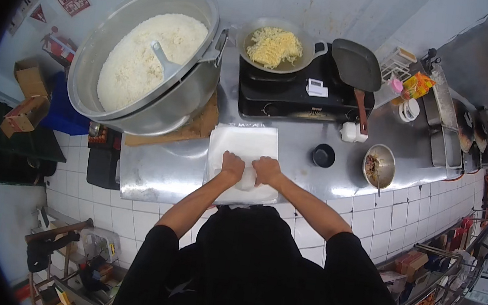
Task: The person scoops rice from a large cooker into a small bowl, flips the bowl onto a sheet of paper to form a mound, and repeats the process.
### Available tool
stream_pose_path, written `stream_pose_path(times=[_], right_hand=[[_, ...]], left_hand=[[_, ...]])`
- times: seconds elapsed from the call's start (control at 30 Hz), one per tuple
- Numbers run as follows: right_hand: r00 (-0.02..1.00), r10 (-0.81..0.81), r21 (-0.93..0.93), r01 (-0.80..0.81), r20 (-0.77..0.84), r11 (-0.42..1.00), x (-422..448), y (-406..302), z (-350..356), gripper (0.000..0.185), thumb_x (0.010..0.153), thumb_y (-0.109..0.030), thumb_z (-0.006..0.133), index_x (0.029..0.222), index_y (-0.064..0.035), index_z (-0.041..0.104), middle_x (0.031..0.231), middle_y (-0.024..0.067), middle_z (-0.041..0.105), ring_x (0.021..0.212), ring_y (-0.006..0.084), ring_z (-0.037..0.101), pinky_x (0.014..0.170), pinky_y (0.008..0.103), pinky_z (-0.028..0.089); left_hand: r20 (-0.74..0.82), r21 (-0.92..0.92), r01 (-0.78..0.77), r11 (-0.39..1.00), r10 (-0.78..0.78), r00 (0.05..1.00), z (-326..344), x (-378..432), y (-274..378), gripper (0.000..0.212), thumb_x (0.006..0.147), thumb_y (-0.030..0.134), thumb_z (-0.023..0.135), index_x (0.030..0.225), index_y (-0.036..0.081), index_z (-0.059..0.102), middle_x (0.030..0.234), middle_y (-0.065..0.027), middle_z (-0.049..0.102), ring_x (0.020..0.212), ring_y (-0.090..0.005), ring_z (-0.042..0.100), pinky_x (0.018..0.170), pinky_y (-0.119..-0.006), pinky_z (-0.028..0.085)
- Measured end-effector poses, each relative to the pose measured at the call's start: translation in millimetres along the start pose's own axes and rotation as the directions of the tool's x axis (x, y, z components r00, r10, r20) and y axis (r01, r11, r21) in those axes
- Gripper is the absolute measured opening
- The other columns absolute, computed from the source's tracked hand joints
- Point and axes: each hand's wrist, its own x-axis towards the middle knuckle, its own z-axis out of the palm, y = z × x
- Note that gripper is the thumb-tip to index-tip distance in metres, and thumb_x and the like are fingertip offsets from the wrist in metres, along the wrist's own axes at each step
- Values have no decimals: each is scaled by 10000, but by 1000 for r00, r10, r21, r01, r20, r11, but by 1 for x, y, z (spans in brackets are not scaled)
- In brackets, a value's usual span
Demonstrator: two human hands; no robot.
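Note:
My left hand (pixel 233 166) and my right hand (pixel 267 172) are curled at either side of a small whitish round item (pixel 247 179), with fingers against it. Whether it is a bowl or something wrapped cannot be told. Beneath lies a stack of white paper sheets (pixel 245 139), partly in clear plastic, at the counter's front edge. Left of the stack, a large metal pot (pixel 157 116) holds cooked white rice (pixel 137 57) with a pale plastic scoop (pixel 164 61) stuck in it. To the right stand a small black bowl (pixel 323 156) and a metal bowl (pixel 386 167) with sauce remains and a spoon.
Behind the paper is a black gas stove (pixel 295 104) bearing a wok (pixel 244 38) of noodles (pixel 275 49) in liquid and a square pan (pixel 356 63). Its brown handle (pixel 360 112) juts over the steel counter (pixel 164 170). Cardboard (pixel 173 137) lies under the pot.

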Motion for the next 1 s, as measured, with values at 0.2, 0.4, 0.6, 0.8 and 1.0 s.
stream_pose_path(times=[0.2, 0.4, 0.6, 0.8, 1.0], right_hand=[[990, 137, 454, -138, 35, 880, -32, 0, 26, 419, 706, -212, 766, 1064, -44, 627, 1009, 207, 681, 1024, 361, 638, 840, 459, 521], [936, 134, 640, 114, -325, 760, -87, -24, 60, 555, 792, -123, 648, 1284, 45, 452, 1067, 213, 585, 990, 387, 609, 849, 450, 507], [951, 57, 388, 69, -304, 919, -97, -40, 71, 665, 793, -170, 639, 1325, 133, 380, 1187, 251, 471, 1034, 414, 543, 809, 496, 515], [950, 28, 408, 107, -310, 907, -95, -36, 74, 681, 791, -217, 659, 1298, 150, 390, 1185, 290, 444, 1064, 422, 511, 885, 520, 451], [934, 97, 687, 180, -344, 705, -92, -19, 81, 620, 842, -286, 667, 1304, 77, 471, 1200, 271, 447, 1072, 397, 495, 902, 476, 442]], left_hand=[[-5, -572, 94, 815, -118, 993, 11, -45, 11, 344, 757, 31, 596, 1098, -7, 633, 987, -208, 672, 960, -384, 661, 809, -446, 547], [-428, -794, -179, 581, -325, 843, 71, -93, 41, 632, 740, -83, 508, 1364, -59, 411, 1300, -285, 405, 1132, -426, 470, 936, -468, 438], [-352, -610, 57, 790, -334, 874, 55, -90, 61, 752, 746, 54, 627, 1420, -101, 333, 1337, -284, 401, 1228, -417, 426, 1009, -437, 406], [92, -995, 63, -83, -410, 907, 20, -42, 55, 944, 721, 452, 788, 1320, -157, 386, 1205, -346, 550, 1118, -407, 590, 936, -407, 500], [43, -910, 204, 361, -406, 913, 11, -4, 63, 919, 678, 516, 804, 1179, -187, 489, 986, -324, 661, 974, -398, 674, 839, -422, 538]])
